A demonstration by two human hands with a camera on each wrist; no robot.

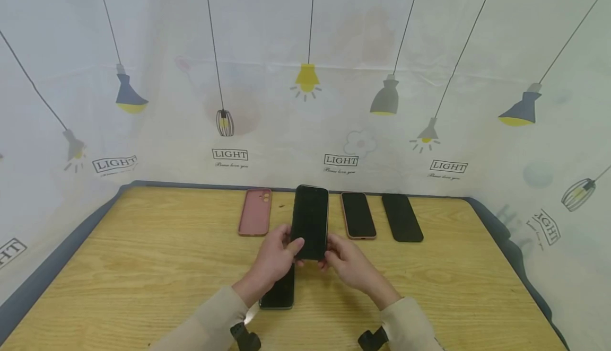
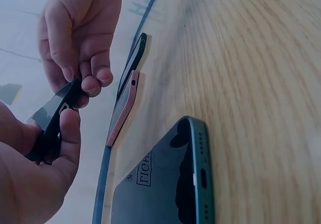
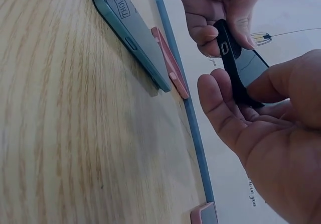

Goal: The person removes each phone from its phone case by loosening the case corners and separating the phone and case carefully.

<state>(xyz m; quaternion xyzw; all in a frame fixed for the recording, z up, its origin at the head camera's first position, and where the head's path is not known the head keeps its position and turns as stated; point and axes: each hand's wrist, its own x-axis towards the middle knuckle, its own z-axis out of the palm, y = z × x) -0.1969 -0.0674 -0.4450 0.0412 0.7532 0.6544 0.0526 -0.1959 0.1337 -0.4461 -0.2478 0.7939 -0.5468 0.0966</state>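
Both hands hold a phone in a black case [image 1: 310, 216] above the table, its dark screen facing up. My left hand [image 1: 273, 256] grips the lower left side, with the thumb lying over the screen's edge. On the lower right side, my right hand [image 1: 353, 265] pinches the case between thumb and fingers. The wrist views show the charging-port cutout in the case [image 2: 64, 106] between the hands. Beneath the left hand and forearm lies another phone [image 1: 280, 291], partly hidden; its green-blue frame shows in the left wrist view.
Along the back of the wooden table [image 1: 157, 255] lie a pink phone case [image 1: 255, 213], a phone with a pink edge [image 1: 358, 216] and a flat black phone or case [image 1: 402, 218]. A lamp-printed cloth [image 1: 267, 86] stands behind and at both sides.
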